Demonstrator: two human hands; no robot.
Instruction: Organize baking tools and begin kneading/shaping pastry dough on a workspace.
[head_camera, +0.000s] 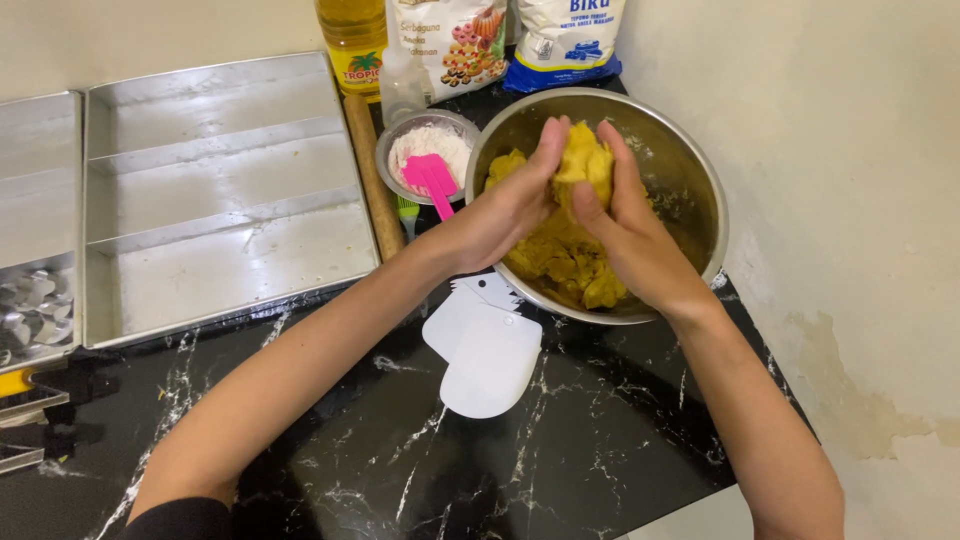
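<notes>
Both forearms reach up from the bottom edge, cut off there, with a dark sleeve just showing at the lower left corner. Between them, on the black marble-patterned counter (560, 470), lie two white plastic scrapers (485, 345), one overlapping the other, so the toothed edge of the far one is only partly seen. Beyond them sits a steel bowl (690, 190) with yellow dough (565, 255) inside. The left hand (510, 205) and the right hand (625, 225) meet over the bowl and are closed around a lump of that dough, pressing it between palms and fingers; the rest of the dough lies in the bowl below, partly hidden by the hands. Just left of the big bowl stands a small bowl (428, 150) of white flour with a pink spatula (432, 180) resting in it, and a green-handled tool beneath it is mostly hidden. A wooden rolling pin (368, 175) lies along the edge of a large metal baking tray (215, 200), which is split by ridges into three strips. A second tray (38, 170) at the far left is cut off by the frame, with small shiny metal pieces near its lower part that are hard to make out. At the back, a bottle of yellow oil (352, 40) and two bags (510, 35) are cropped at the top. Cream walls close the corner; paint on the right wall is blotchy and peeling.
</notes>
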